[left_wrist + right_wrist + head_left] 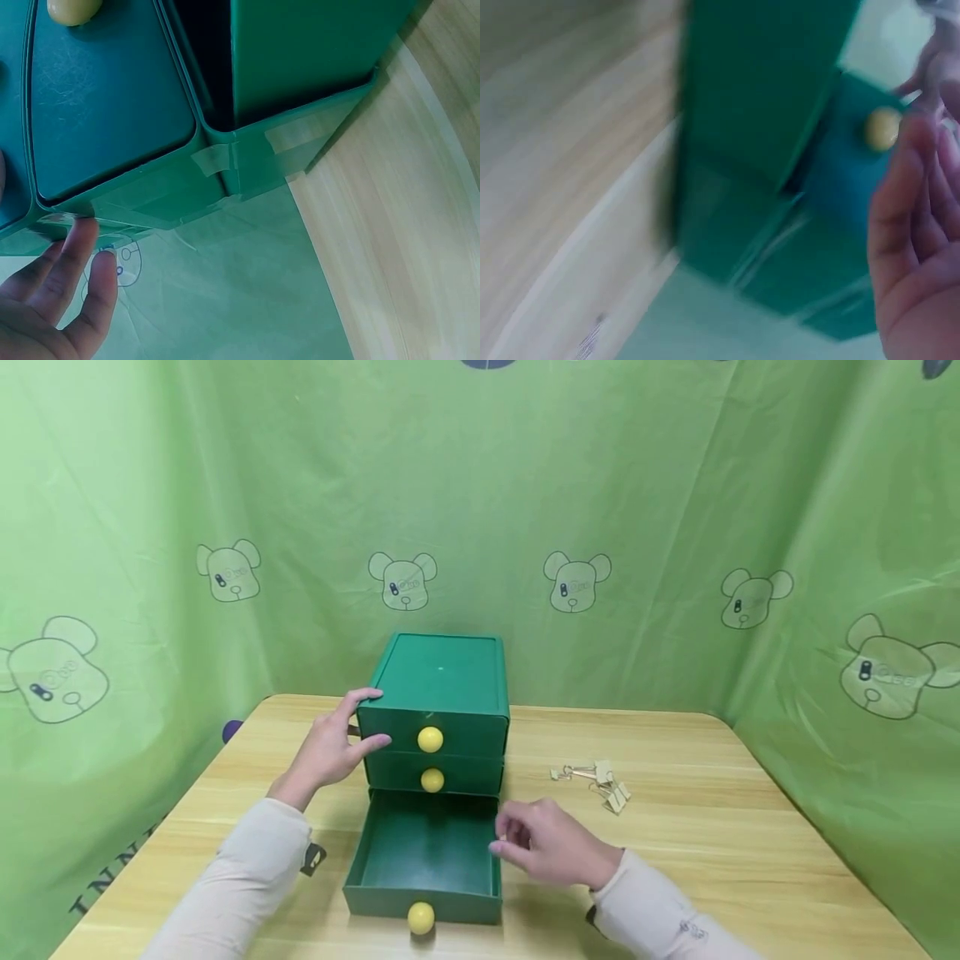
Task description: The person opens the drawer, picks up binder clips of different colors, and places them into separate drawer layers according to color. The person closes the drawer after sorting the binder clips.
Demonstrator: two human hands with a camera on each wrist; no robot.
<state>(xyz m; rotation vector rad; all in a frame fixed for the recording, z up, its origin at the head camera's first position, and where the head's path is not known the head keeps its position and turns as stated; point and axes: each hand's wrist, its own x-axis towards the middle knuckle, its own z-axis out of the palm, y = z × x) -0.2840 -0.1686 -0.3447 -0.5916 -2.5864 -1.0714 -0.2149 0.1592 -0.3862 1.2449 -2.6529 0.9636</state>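
Observation:
A green drawer cabinet (442, 672) with round yellow knobs stands on the table. Its bottom drawer (423, 903) is pulled out, while the two above are closed. My left hand (327, 747) rests against the cabinet's upper left corner, index finger at the top edge and thumb at the front. In the left wrist view its extended fingers (97, 300) lie along the cabinet's side. Just right of the pulled-out drawer is my right hand (551, 842), fingers loosely bent, with nothing visible in it. The right wrist view is blurred.
Several pale binder clips (603, 772) lie in a loose group to the right of the cabinet. The wooden table (712, 827) ends at a green curtain (480, 485) printed with bear heads, which surrounds the back and sides.

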